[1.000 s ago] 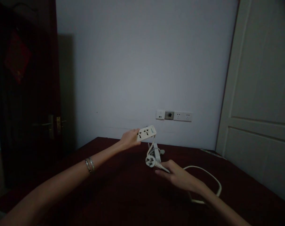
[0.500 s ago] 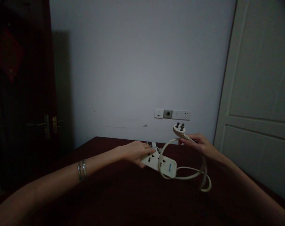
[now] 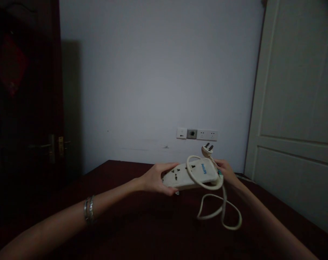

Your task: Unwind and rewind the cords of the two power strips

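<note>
White power strip (image 3: 183,174), left hand (image 3: 156,178) around edges

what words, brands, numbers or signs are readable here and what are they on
"PHILIPS", blue letters on the power strip.
Plug and wall sockets: too small to tell whether anything is printed.
Red hanging at left: too dark to read any marking.

We find room for a hand above the power strip (image 3: 182,176), before the wall (image 3: 142,90). The strip bars the gap between left hand (image 3: 157,178) and right hand (image 3: 227,172); its looped cord (image 3: 232,228) obstructs the space below.
</note>
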